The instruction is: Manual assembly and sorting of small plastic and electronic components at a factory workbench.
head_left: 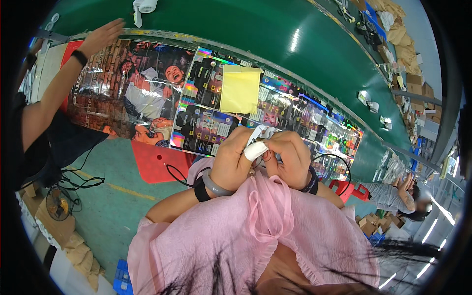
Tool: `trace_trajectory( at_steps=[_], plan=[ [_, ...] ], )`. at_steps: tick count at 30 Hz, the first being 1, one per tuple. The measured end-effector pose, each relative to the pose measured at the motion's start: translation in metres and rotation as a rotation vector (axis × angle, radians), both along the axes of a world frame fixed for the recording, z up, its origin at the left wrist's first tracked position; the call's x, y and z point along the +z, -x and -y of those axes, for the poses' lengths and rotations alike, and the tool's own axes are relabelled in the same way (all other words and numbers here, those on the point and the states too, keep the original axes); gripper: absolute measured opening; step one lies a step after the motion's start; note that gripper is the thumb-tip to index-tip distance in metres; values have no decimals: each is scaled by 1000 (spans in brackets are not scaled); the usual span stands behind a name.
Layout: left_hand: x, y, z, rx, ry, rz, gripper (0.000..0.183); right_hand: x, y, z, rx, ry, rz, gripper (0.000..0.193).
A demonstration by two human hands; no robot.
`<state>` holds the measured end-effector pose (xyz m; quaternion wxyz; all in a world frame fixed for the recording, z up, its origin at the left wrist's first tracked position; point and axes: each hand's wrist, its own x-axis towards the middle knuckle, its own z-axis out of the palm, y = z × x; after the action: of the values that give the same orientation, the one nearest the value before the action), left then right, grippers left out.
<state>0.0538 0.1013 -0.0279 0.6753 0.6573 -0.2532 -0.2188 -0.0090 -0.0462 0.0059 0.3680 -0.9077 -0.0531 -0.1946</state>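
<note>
Close in front of my chest, both hands meet around a small white plastic piece [264, 131]; its exact kind is hidden by the fingers. My left hand [233, 158] is closed on its left side, and a white covering [255, 151] wraps what looks like the thumb tip. From the right, my right hand [291, 156] pinches the same piece with bent fingers. A thin dark loop shows just below the fingertips. Beyond the hands, a yellow pad [240, 90] lies on the printed sheets [204, 118] along the bench edge.
A green conveyor belt [255, 27] runs past the bench, with white devices [145, 6] on it. At left, another person's arm [59, 88] reaches over a glossy poster [142, 93]. Red stools [160, 162] stand under the bench. A fan [58, 204] and cables are at lower left.
</note>
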Motion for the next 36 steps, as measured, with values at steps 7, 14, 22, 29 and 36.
trace_trajectory(
  at_steps=[7, 14, 22, 29, 36],
  plan=[
    [-2, 0, 0, 1, -71, -214, 28, -11, -4, 0, -16, 10, -19, 26],
    [-12, 2, -1, -35, 17, 9, 38, -3, -3, 14, 124, -21, 14, 29],
    [-15, 6, -2, -46, 48, -14, 38, 2, 2, 8, 109, -63, 1, 25],
    [-10, 7, -2, -39, 27, -33, 36, 5, 5, 5, 79, -50, -1, 25],
    [-12, 7, -5, -25, 12, -18, 35, 3, 0, 16, 195, -65, -69, 25]
  ],
)
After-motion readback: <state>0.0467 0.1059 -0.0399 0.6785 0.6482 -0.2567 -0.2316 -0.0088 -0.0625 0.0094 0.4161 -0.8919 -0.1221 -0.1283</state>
